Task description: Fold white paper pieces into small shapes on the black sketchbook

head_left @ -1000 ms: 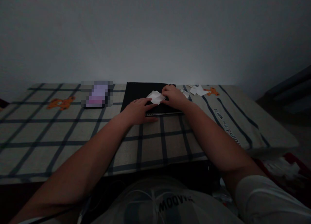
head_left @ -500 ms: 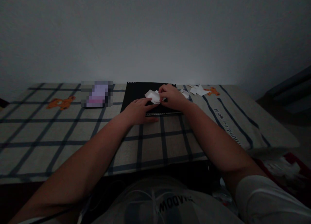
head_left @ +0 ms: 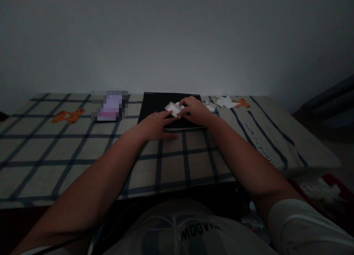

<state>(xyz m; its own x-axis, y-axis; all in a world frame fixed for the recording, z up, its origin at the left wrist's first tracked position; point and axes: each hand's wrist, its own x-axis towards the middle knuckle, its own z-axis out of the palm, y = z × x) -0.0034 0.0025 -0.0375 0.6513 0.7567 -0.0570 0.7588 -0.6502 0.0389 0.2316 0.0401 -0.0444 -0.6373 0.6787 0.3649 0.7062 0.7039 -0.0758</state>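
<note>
Flanking paper (head_left: pixel 173 108): white pieces (head_left: pixel 227 102), probably phone (head_left: pixel 111 106)

We have room between our forearms (head_left: pixel 118 159), from the near edge of the desk (head_left: pixel 55 148) up to the black notebook (head_left: pixel 156 102), where our left hand (head_left: pixel 155 126) and right hand (head_left: pixel 195 111) bar the folded paper (head_left: pixel 173 108). Another lane follows the left edge. Along the far edge, phone (head_left: pixel 112 107), paper scraps (head_left: pixel 227 102) and wall (head_left: pixel 177 41) obstruct us.

The paper (head_left: pixel 172 108) is white, the notebook (head_left: pixel 155 103) black, the tablecloth (head_left: pixel 172 168) pale with dark blue checks and orange bears (head_left: pixel 69 117)
</note>
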